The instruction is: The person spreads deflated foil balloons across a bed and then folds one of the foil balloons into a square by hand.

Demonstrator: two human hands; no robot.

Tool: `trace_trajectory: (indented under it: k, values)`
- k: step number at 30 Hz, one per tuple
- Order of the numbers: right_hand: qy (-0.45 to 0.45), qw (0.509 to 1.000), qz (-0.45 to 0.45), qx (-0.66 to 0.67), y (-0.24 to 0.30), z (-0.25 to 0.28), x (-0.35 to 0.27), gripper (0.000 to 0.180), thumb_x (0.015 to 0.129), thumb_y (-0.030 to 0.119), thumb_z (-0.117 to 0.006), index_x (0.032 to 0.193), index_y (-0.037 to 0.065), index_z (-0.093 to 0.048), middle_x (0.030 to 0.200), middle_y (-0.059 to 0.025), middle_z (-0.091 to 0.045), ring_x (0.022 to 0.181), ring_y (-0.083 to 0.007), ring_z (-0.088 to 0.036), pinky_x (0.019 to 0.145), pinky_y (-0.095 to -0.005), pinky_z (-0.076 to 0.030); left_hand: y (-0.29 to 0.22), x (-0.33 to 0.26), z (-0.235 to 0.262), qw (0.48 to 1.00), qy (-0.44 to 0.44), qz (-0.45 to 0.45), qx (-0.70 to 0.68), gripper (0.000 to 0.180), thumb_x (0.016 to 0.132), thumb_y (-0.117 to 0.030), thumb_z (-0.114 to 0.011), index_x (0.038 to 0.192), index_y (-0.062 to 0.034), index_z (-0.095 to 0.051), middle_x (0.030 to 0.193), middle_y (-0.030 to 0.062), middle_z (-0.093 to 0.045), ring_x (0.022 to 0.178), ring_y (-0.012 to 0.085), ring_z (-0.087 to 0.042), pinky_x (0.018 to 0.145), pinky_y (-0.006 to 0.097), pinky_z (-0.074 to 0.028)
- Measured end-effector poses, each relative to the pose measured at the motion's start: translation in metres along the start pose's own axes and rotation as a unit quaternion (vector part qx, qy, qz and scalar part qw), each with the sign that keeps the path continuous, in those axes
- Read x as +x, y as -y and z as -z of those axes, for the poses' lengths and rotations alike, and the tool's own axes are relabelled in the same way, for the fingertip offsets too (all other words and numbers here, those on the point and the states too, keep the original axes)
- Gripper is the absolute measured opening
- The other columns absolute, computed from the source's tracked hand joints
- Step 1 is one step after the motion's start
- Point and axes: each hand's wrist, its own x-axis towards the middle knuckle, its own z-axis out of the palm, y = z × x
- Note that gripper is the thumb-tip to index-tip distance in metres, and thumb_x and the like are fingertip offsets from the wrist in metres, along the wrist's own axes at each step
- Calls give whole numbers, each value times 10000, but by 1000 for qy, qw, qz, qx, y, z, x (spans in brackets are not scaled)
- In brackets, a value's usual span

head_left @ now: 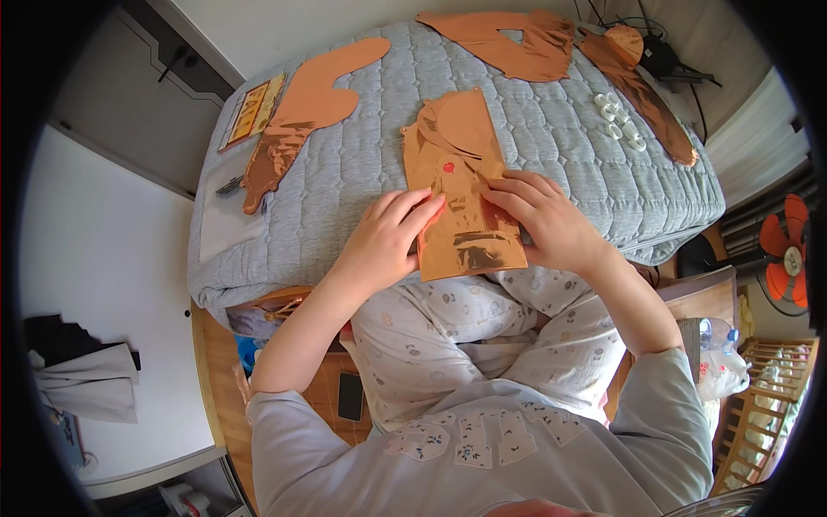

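A flat, folded rose-gold foil balloon [469, 202] lies over the bed's near edge, its lower end above my lap. My left hand [386, 233] grips its left side, fingertips on the shiny top face. On the opposite side my right hand [551, 220] holds the edge, with fingers on top and the thumb mostly hidden. A small red heart-like mark [449, 167] shows on the foil between and beyond my hands. Red also shows beside my left fingertips; I cannot make out what it is.
More flat foil balloons lie on the grey quilted bed [370, 155]: one at left [301, 112], one at the back [534, 52], one at far right [642, 103]. Clear plastic rings [618, 121] and a printed packet [254, 112] rest there. A phone [350, 396] is on the floor.
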Motion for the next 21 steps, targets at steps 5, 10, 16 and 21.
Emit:
trace_trajectory:
  k: [5,10,16,21]
  values:
    - [0,999,19,-26,-5,-2,3,567,842,259,-750,1353,77,-587,1360,-128,-609,1255,-359,-574,1077,-464,-444,4,2,0,1000,-12,5,-15,704,819,-138,-750,1462,-8,-491,1412,139,-535,1257,350,-522,1085,457,-430]
    - [-18,998,29,-44,-8,-5,8,532,862,269,-741,1341,86,-600,1350,-121,-619,1193,-347,-611,1018,-453,-477,7,9,5,1000,-4,-7,-19,689,820,-133,-746,1454,-14,-504,1378,138,-562,1233,348,-536,1067,440,-448]
    - [-3,999,30,-39,-13,-6,13,514,858,275,-731,1333,111,-622,1326,-94,-639,1186,-322,-608,1010,-443,-467,11,15,8,999,0,-37,9,563,801,-72,-727,1341,-13,-581,1315,117,-590,1149,319,-571,1011,414,-488]
    - [14,998,41,-46,-12,-1,17,505,833,270,-725,1310,117,-658,1261,-67,-659,1205,-281,-581,1053,-435,-421,18,20,9,998,11,-54,40,517,774,-17,-716,1279,-24,-605,1282,95,-609,1111,295,-590,965,395,-519]
